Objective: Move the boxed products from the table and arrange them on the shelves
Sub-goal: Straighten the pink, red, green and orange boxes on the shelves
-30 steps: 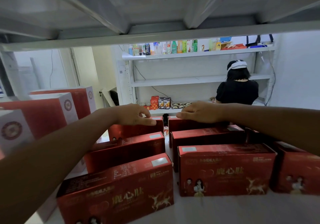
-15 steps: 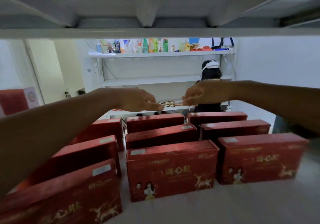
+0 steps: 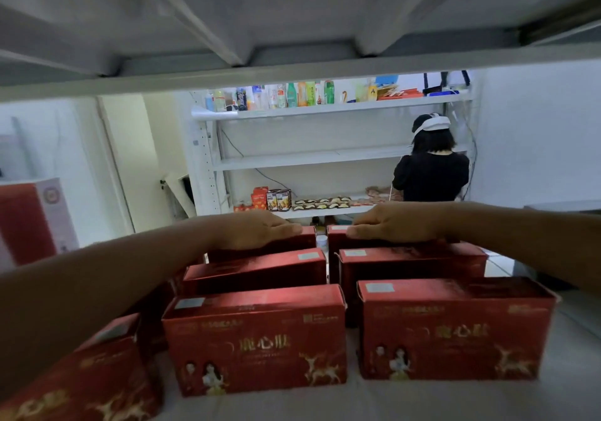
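1. Far to the left of the front centre box (image 3: 253, 339), a larger red-and-white carton (image 3: 29, 222) stands outside the shelf bay.
2. Just to the left of the front centre box, another red box (image 3: 81, 378) stands at the front of the shelf (image 3: 325, 401), partly hidden by the left forearm.
3. Behind the front centre box stands a second red box (image 3: 257, 267), and behind that a third, the rear left box (image 3: 307, 236).
4. The left hand (image 3: 257, 228) lies flat on top of the rear left box with its fingers straight and together. It grips nothing.
5. To the right of the front centre box, with a gap between them, stands the front right box (image 3: 455, 326). Its printed face is turned towards the camera.
6. Behind the front right box are a middle right box (image 3: 413, 261) and then a rear right box (image 3: 336, 241).
7. The right hand (image 3: 393, 222) rests palm down on the rear right box with its fingers stretched out and not curled round it.
8. Well beyond the front centre box, across the room, a white rack (image 3: 325, 160) carries bottles (image 3: 292, 95) on its top level. Another person (image 3: 432, 166) in black stands at the right end of the rack.
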